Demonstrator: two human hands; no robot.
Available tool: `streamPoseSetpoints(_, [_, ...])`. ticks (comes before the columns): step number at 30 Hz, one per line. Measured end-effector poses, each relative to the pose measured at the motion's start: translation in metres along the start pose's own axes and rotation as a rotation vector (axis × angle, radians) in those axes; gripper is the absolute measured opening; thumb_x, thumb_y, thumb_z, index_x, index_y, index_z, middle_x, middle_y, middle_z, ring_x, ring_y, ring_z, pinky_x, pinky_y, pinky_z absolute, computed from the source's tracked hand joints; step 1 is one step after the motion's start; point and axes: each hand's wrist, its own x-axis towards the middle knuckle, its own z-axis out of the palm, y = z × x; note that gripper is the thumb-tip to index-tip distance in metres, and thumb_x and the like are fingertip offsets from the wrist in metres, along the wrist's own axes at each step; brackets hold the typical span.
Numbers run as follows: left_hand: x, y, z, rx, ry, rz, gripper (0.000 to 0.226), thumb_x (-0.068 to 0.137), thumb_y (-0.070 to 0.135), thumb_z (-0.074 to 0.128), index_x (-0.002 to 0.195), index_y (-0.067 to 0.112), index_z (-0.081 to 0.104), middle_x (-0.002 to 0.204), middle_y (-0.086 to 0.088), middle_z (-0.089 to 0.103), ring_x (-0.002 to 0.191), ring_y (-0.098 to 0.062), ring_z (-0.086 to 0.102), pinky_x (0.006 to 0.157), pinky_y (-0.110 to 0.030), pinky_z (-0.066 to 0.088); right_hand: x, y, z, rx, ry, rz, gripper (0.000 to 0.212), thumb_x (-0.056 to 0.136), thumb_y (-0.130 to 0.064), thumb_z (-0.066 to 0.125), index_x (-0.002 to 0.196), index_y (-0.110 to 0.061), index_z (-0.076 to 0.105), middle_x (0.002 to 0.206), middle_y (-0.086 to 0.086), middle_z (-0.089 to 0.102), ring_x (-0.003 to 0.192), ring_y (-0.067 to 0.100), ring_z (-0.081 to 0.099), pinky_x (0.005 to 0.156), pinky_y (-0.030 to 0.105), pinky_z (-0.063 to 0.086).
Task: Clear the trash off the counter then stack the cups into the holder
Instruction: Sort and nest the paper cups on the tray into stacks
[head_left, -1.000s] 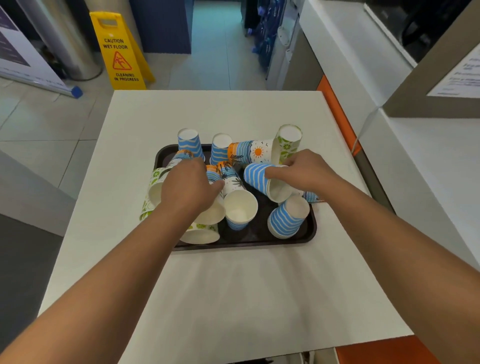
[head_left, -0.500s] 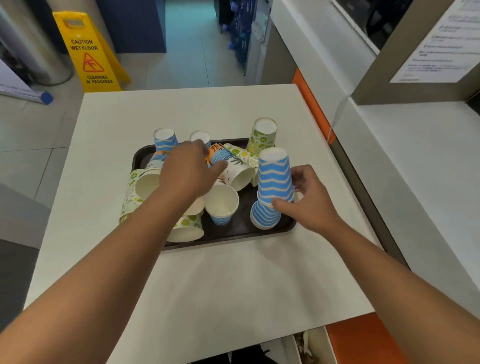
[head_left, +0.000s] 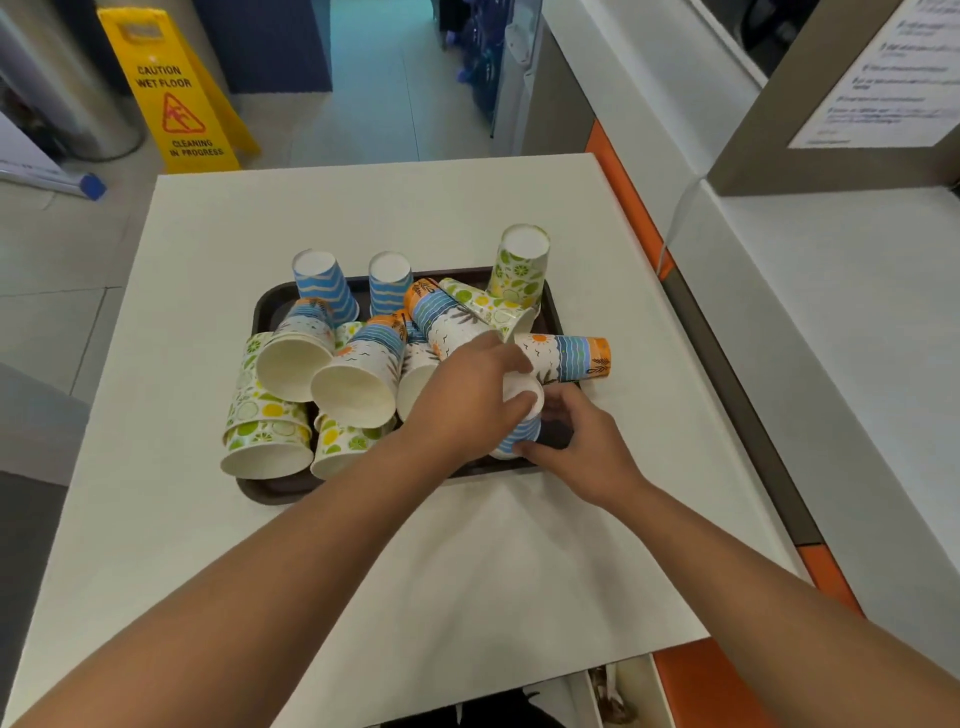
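The blue-striped stack (head_left: 519, 434) is gripped from both sides at the near right corner of the tray (head_left: 270, 306), standing upside down with its long axis upright: the left hand (head_left: 467, 405) is curled over its top, the right hand (head_left: 576, 447) wrapped round its base. Both hands are right on it, neither nearer. A sun-patterned cup (head_left: 566, 356) lies on its side just beyond, overhanging the tray edge onto the desk (head_left: 467, 571). Against half a second ago, the left hand has been brought across from the middle cups onto the stack.
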Motion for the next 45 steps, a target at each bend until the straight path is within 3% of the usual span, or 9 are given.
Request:
streamPoseSetpoints(5, [-0.004,-0.006,0.005,0.033,0.000,-0.032,0.036,0.084,0.038,0.068,0.111,0.014,0.070,0.114,0.001,0.060,0.099,-0.017,0.059,0.075,-0.020,0.036,0.007,0.002,-0.001,-0.016,-0.056,0.006,0.053,0.072,-0.013,0.080,0.117,-0.025,0.054,0.112,-0.007,0.067,0.103,0.001,0.063,0.084,0.013,0.049])
streamPoseSetpoints(10, [-0.007,-0.007,0.005,0.002,-0.055,-0.016,0.048,0.084,0.036,0.069,0.125,0.012,0.063,0.125,-0.001,0.058,0.109,-0.019,0.057,0.087,-0.029,0.046,0.014,0.000,-0.003,-0.063,-0.086,0.014,0.054,0.070,-0.016,0.076,0.118,-0.023,0.053,0.109,-0.005,0.064,0.098,0.006,0.064,0.077,0.018,0.051])
streamPoseSetpoints(16, [-0.009,-0.007,0.009,-0.032,-0.011,-0.060,0.047,0.081,0.036,0.073,0.121,0.012,0.063,0.120,-0.003,0.061,0.101,-0.021,0.060,0.086,-0.035,0.051,0.019,-0.007,-0.006,-0.070,-0.155,0.026,0.061,0.063,-0.016,0.072,0.120,-0.023,0.051,0.110,-0.006,0.065,0.098,0.009,0.065,0.082,0.030,0.057])
streamPoseSetpoints(21, [-0.011,-0.004,-0.004,-0.143,-0.013,-0.105,0.051,0.079,0.035,0.076,0.125,0.017,0.060,0.118,-0.003,0.067,0.104,-0.019,0.064,0.088,-0.038,0.054,0.035,-0.021,-0.030,-0.256,-0.303,0.055,0.058,0.075,0.005,0.067,0.123,-0.024,0.052,0.108,-0.008,0.061,0.090,0.006,0.060,0.075,0.017,0.052])
streamPoseSetpoints(24, [-0.009,-0.004,-0.034,-0.236,0.107,-0.151,0.039,0.081,0.031,0.075,0.117,0.017,0.066,0.107,0.005,0.069,0.095,-0.007,0.066,0.084,-0.023,0.055,0.050,-0.040,-0.052,-0.330,-0.208,0.036,0.055,0.078,0.007,0.061,0.125,-0.020,0.055,0.114,0.000,0.062,0.089,0.014,0.062,0.075,0.021,0.049])
streamPoseSetpoints(29, [0.004,-0.031,-0.090,-0.192,0.347,-0.237,0.026,0.083,0.031,0.073,0.105,0.018,0.070,0.093,0.009,0.068,0.084,-0.004,0.065,0.073,-0.007,0.046,0.076,-0.103,-0.059,-0.238,-0.115,-0.110,0.039,0.081,-0.013,0.071,0.117,-0.024,0.059,0.106,-0.011,0.062,0.085,0.007,0.064,0.067,0.014,0.047])
streamPoseSetpoints(32, [0.021,-0.068,-0.115,-0.091,0.406,-0.283,0.031,0.082,0.029,0.074,0.108,0.014,0.069,0.099,0.001,0.070,0.090,-0.012,0.065,0.077,-0.013,0.046,0.104,-0.131,-0.032,-0.206,-0.142,-0.177,0.036,0.080,-0.023,0.074,0.113,-0.024,0.061,0.106,-0.009,0.063,0.085,0.011,0.064,0.070,0.015,0.047])
streamPoseSetpoints(35, [0.039,-0.105,-0.127,0.012,0.382,-0.339,0.043,0.080,0.031,0.074,0.117,0.012,0.065,0.115,-0.005,0.068,0.105,-0.021,0.062,0.088,-0.029,0.046,0.134,-0.143,0.000,-0.274,-0.167,-0.235,0.038,0.081,-0.027,0.073,0.117,-0.022,0.060,0.116,-0.005,0.062,0.095,0.015,0.060,0.079,0.024,0.047])
streamPoseSetpoints(45, [0.079,-0.185,-0.123,0.103,0.046,-0.562,0.093,0.072,0.048,0.079,0.143,0.005,0.036,0.143,-0.014,0.046,0.130,-0.030,0.044,0.097,-0.037,0.041,0.209,-0.150,0.092,-0.724,-0.259,-0.143,0.087,0.078,-0.044,0.072,0.148,-0.016,0.029,0.147,0.011,0.036,0.135,0.031,0.033,0.103,0.042,0.037])
